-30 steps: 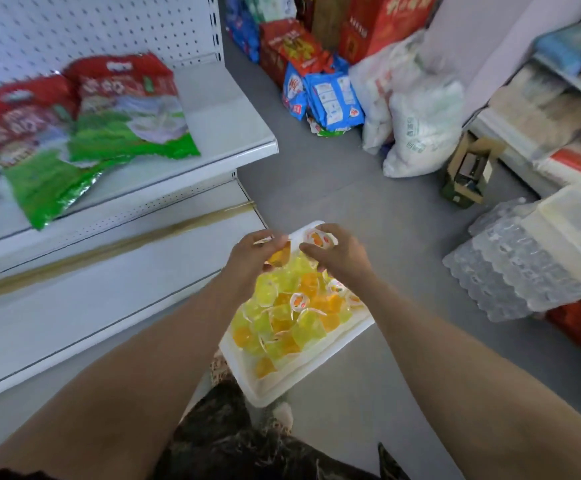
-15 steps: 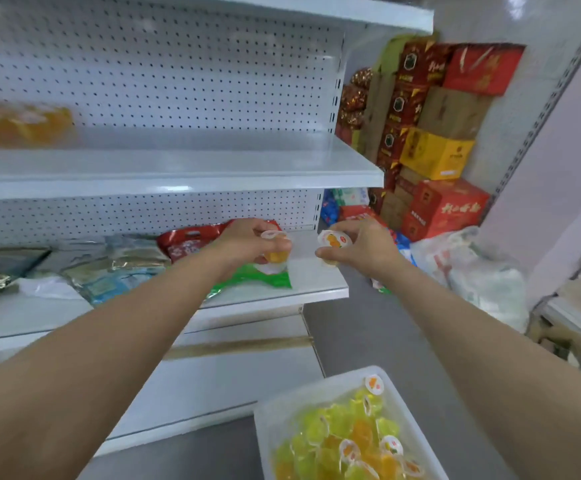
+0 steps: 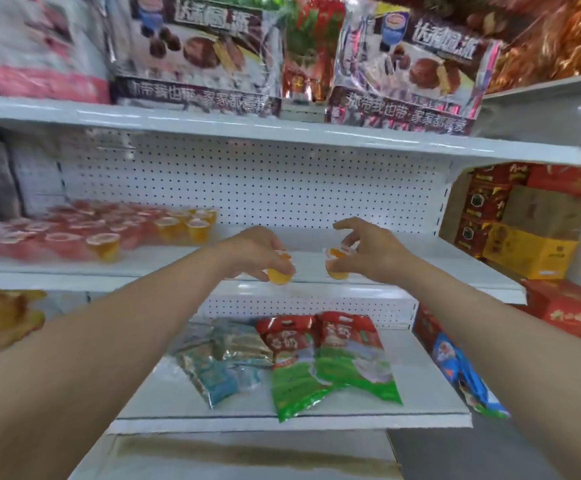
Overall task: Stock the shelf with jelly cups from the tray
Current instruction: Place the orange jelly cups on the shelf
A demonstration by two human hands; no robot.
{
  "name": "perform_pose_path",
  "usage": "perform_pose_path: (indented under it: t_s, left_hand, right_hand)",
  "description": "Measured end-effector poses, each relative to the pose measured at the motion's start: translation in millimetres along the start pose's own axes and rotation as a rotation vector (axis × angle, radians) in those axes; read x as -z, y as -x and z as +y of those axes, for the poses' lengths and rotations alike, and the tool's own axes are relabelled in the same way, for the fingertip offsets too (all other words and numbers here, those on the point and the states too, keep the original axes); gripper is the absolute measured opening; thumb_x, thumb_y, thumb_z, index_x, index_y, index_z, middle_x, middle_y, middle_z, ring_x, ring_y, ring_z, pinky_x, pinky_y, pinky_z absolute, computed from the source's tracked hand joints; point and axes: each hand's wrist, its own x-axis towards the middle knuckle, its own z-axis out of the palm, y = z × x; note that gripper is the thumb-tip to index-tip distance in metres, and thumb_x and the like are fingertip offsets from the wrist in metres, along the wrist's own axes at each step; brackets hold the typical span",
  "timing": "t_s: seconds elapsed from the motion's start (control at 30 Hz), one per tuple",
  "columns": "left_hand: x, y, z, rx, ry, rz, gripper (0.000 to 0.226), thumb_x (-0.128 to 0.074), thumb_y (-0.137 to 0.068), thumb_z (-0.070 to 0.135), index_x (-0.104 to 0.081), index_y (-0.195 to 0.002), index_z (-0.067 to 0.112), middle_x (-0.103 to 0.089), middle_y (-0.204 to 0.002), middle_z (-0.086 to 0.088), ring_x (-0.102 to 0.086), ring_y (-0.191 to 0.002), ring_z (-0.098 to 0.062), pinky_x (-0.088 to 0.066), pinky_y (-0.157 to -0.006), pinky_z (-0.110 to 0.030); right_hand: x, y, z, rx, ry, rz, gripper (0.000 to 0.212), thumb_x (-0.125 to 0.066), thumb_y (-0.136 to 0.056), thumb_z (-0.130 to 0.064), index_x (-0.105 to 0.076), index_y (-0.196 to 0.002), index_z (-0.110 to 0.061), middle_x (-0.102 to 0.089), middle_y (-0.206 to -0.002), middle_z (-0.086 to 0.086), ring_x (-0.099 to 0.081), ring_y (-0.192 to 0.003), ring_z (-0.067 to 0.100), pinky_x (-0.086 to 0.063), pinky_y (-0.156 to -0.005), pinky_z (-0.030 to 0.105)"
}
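Jelly cups point(image 3: 109, 233) already fill the shelf point(image 3: 438, 271) at its left; right of them, the left hand point(image 3: 252, 249) and right hand point(image 3: 372, 252) each pinch an orange cup point(image 3: 278, 276), unplaced.

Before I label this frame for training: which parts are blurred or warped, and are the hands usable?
Head view: motion blur smears the stocked jelly cups at left and the snack bags on top; the wide-angle lens bows the upper shelf edge; the left hand with its orange cup and the right hand with its cup are reasonably sharp.

Bright even light, motion-blurred, warped edges
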Motion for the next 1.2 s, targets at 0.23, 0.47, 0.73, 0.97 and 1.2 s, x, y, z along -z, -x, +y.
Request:
perform_pose_path:
  t_s: [0.23, 0.47, 0.73, 0.97, 1.2]
  left_hand:
    - [142, -27, -60, 0.053, -0.437, 0.062, 0.046, -0.077, -0.074, 0.036, -0.066, -0.102, 0.001, -0.066, -0.102, -0.011, -0.056, -0.077, -0.018, -0.044, -0.069, -0.028]
    - [226, -61, -115, 0.154, -0.664, 0.023, 0.05, -0.083, -0.067, 0.034, -0.067, -0.106, 0.007, -0.063, -0.094, -0.005, -0.055, -0.078, -0.021, -0.041, -0.065, -0.027]
    - [248, -88, -157, 0.113, -0.753, -0.006, 0.06, -0.078, -0.076, 0.044, -0.062, -0.123, 0.01, -0.059, -0.121, -0.004, -0.053, -0.092, -0.018, -0.039, -0.068, -0.026]
    - [249, -100, -172, 0.108, -0.735, 0.021, 0.068, -0.079, -0.071, 0.05, -0.063, -0.123, 0.009, -0.062, -0.124, -0.008, -0.061, -0.106, -0.024, -0.049, -0.082, -0.032]
    - [242, -106, -175, 0.118, -0.736, 0.025, 0.053, -0.079, -0.073, 0.046, -0.062, -0.11, 0.012, -0.057, -0.105, -0.004, -0.055, -0.091, -0.023, -0.046, -0.08, -0.031]
  right_hand:
    - [-77, -99, -97, 0.067, -0.018, -0.093, 0.08, -0.083, -0.076, -0.03, -0.041, -0.143, -0.031, -0.055, -0.122, 0.0, -0.055, -0.099, 0.017, -0.04, -0.076, 0.024]
    - [-161, -171, -150, 0.056, -0.009, -0.175, 0.083, -0.083, -0.075, -0.029, -0.038, -0.145, -0.029, -0.056, -0.125, 0.001, -0.055, -0.096, 0.016, -0.04, -0.078, 0.024]
    - [-211, -211, -173, 0.028, 0.056, -0.224, 0.085, -0.083, -0.076, -0.03, -0.037, -0.146, -0.024, -0.056, -0.13, 0.002, -0.05, -0.096, 0.013, -0.036, -0.08, 0.022]
    - [-224, -223, -174, -0.001, 0.062, -0.219, 0.083, -0.081, -0.078, -0.028, -0.036, -0.148, -0.023, -0.056, -0.132, 0.002, -0.05, -0.096, 0.012, -0.038, -0.081, 0.022]
    - [-229, -229, -170, -0.021, 0.07, -0.2, 0.081, -0.079, -0.079, -0.032, -0.036, -0.147, -0.024, -0.056, -0.133, 0.003, -0.051, -0.098, 0.016, -0.04, -0.082, 0.024]
